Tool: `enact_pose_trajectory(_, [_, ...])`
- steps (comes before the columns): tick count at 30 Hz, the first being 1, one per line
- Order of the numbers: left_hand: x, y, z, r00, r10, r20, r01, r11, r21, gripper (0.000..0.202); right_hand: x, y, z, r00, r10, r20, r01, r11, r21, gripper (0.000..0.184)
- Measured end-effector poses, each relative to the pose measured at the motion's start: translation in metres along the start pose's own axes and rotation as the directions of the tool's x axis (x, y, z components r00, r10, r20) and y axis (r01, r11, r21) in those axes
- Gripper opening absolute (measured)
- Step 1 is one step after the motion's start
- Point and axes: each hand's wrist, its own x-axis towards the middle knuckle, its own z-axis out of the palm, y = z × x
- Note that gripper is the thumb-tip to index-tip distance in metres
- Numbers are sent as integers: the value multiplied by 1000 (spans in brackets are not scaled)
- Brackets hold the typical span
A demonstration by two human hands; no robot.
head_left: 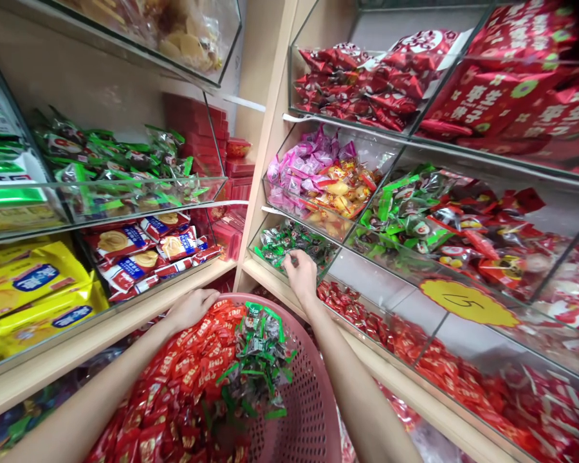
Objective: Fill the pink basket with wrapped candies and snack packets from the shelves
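A pink perforated plastic basket [313, 360] is below me, with red-wrapped candies [188, 379] on its left and green-edged wrapped candies [260, 337] on top at the right. At the basket's far left rim lies my left hand [193, 308], its fingers bent over the edge. My right hand [302, 273] reaches to the front of a clear bin of green-and-dark wrapped candies [294, 238]. Its fingers are curled together there; whatever they hold is hidden.
Wooden shelves with clear bins meet in a corner ahead. Yellow packets [33, 280] and red-and-blue biscuit packs [149, 247] fill the left. Purple-wrapped sweets [303, 167] sit above my right hand. A yellow price tag [468, 301] hangs at right, above bins of red candies [444, 360].
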Motion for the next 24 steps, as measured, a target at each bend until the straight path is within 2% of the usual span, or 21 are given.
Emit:
enact_pose_trajectory(3, [0, 1, -1, 1000, -1, 11, 1, 1000, -3, 45, -19, -14, -15, 983, -146, -110, 164, 969, 185, 20])
enact_pose_trajectory(5, [-1, 1, -1, 1000, 6, 18, -6, 1000, 0, 45, -38, -25, -28, 977, -182, -108, 207, 932, 299, 18])
enact_pose_trajectory(7, [-1, 1, -1, 1000, 8, 20, -8, 1000, 10, 46, -60, -34, -41, 977, -210, -46, 211, 895, 393, 16])
enact_pose_trajectory(10, [-2, 2, -2, 1000, 21, 23, -22, 999, 26, 47, -89, -38, -54, 954, -255, 159, 154, 870, 468, 16])
enact_pose_trajectory(13, [-2, 1, -2, 999, 28, 25, -29, 999, 42, 47, -110, -30, -56, 873, -325, 363, 140, 881, 452, 17])
enact_pose_trajectory(18, [-1, -1, -1, 1000, 13, 28, -14, 999, 46, 48, -123, -14, -55, 730, -435, 527, 278, 893, 353, 18])
enact_pose_trajectory(24, [-1, -1, 0, 999, 19, 36, -20, 999, 34, 48, -127, -13, -55, 663, -445, 603, 369, 894, 254, 23])
